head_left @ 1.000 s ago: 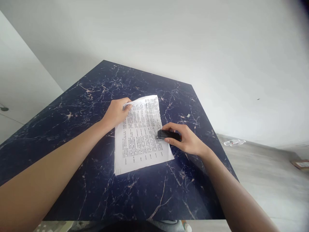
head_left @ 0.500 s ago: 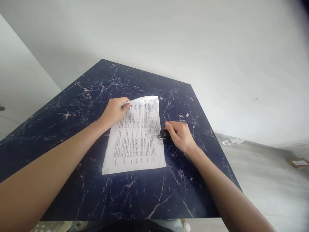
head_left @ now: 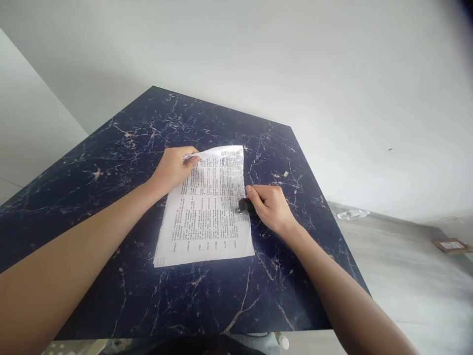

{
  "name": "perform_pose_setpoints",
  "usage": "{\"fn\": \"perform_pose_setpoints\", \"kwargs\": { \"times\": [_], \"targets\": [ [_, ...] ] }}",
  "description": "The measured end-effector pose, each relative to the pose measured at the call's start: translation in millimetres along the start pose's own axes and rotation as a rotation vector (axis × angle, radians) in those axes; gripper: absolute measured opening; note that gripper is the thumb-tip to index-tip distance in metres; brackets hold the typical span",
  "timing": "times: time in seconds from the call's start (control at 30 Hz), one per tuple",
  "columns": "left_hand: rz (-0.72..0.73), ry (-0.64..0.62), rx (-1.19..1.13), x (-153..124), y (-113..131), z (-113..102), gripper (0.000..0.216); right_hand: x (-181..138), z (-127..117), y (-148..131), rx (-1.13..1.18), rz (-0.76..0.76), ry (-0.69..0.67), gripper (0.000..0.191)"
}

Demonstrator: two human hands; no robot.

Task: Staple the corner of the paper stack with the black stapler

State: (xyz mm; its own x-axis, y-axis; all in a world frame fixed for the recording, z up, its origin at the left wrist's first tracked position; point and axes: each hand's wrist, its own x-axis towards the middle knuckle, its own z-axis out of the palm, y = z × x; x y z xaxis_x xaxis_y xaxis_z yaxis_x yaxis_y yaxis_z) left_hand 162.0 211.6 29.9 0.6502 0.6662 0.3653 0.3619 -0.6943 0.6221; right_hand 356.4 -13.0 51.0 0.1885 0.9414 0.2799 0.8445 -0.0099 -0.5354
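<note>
Printed paper sheets [head_left: 199,217] lie in a thin stack on the dark blue marble-patterned table [head_left: 177,305]. My left hand [head_left: 177,167] pinches their upper left edge, thumb on top, and the far edge curls up a little. In my right hand [head_left: 271,204] is a small black stapler [head_left: 246,206], fingers wrapped round it. Its metal front end overlaps the right edge of the sheets. Along that right side the paper carries many dense, shiny grey marks that look like staples. Whether the stapler's jaws are pressed together cannot be made out.
A small pale scrap [head_left: 286,173] lies on the table to the right of the sheets. On the floor at right are a clear plastic wrapper [head_left: 354,214] and a brown box [head_left: 451,246]. A pale wall [head_left: 295,59] rises behind the table.
My right hand has moved slightly left, carrying the stapler further over the right edge of the sheets. My left hand keeps its hold on the paper; the view has shifted a little.
</note>
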Motion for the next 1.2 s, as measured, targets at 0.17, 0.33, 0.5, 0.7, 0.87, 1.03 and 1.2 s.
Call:
{"fn": "perform_pose_setpoints", "kwargs": {
  "times": [0.17, 0.33, 0.5, 0.7, 0.87, 1.03, 1.2],
  "targets": [
    [-0.005, 0.008, -0.022, 0.1, -0.4, 1.4, 0.022, 0.9, 2.2, -1.5, -0.013, 0.006, -0.016, 0.052],
    [-0.001, 0.014, -0.029, -0.2, 0.7, 1.7, 0.022, 0.4, 2.9, -7.1, -0.035, -0.005, -0.027, 0.052],
    [-0.002, 0.014, -0.016, -0.1, -0.8, 1.5, 0.023, -0.6, 2.6, -8.9, -0.058, 0.003, -0.055, 0.051],
    [0.008, 0.02, -0.013, -0.7, 0.5, 1.1, 0.022, -1.7, 4.5, -6.7, -0.096, 0.021, -0.067, 0.049],
    [0.001, 0.02, -0.013, -0.5, 0.7, -0.2, 0.02, -2.0, 3.0, -4.6, -0.031, 0.011, -0.051, 0.051],
    [-0.008, 0.025, -0.029, -0.6, 1.7, -0.4, 0.02, -1.7, 3.4, -4.5, -0.047, 0.025, -0.055, 0.051],
    [-0.018, 0.023, -0.027, -1.2, 1.3, -0.7, 0.02, -1.8, 5.7, -7.2, -0.097, 0.024, -0.06, 0.049]
  ]
}}
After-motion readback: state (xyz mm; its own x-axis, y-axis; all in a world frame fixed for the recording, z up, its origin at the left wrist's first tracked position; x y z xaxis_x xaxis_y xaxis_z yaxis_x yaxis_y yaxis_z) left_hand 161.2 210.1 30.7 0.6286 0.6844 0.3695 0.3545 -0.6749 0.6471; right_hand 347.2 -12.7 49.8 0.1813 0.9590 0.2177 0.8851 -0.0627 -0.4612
